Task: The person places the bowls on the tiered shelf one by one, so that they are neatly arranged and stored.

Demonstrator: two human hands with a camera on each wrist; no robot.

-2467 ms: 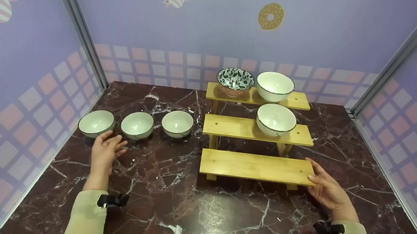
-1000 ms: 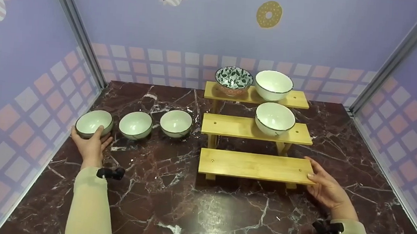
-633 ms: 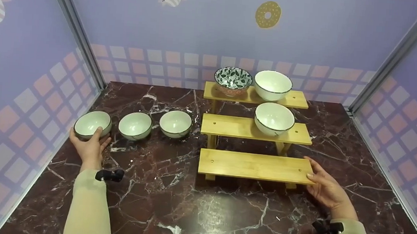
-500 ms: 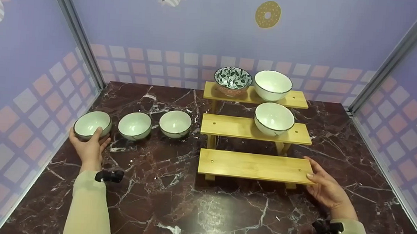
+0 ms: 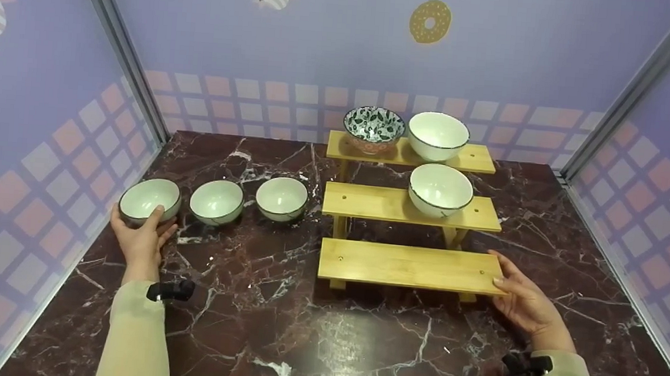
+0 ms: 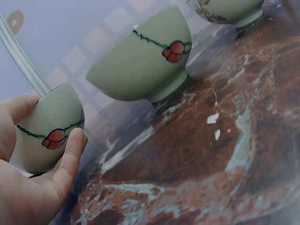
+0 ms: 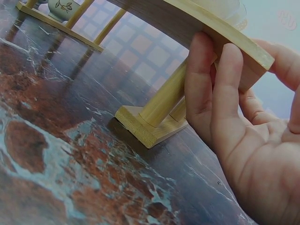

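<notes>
Closest to me, the right hand grips the right end of the lowest shelf, thumb on top and fingertips pressed underneath. A little farther off, the left hand pinches the leftmost bowl, thumb over the rim and fingers round the outside. The hand covers the bowl's foot, so I can't tell whether it rests on the marble table.

That hold worries me: the glaze looks slick and only the near side is held, so the bowl could tip or slip. Swung rightward too low, it could knock the middle bowl and then the end bowl in the same row. Farther back, a tug from the right hand could jog the wooden rack and unsettle the deep bowl, or the patterned bowl and plain bowl sitting close together on top.

For room, I have a broad stretch of marble this side of the bowls. The lowest shelf shows no raised lip. The left wall stands near the leftmost bowl, leaving little outward play. The middle shelf has space left of its bowl; beyond the top shelf rises the back wall.
</notes>
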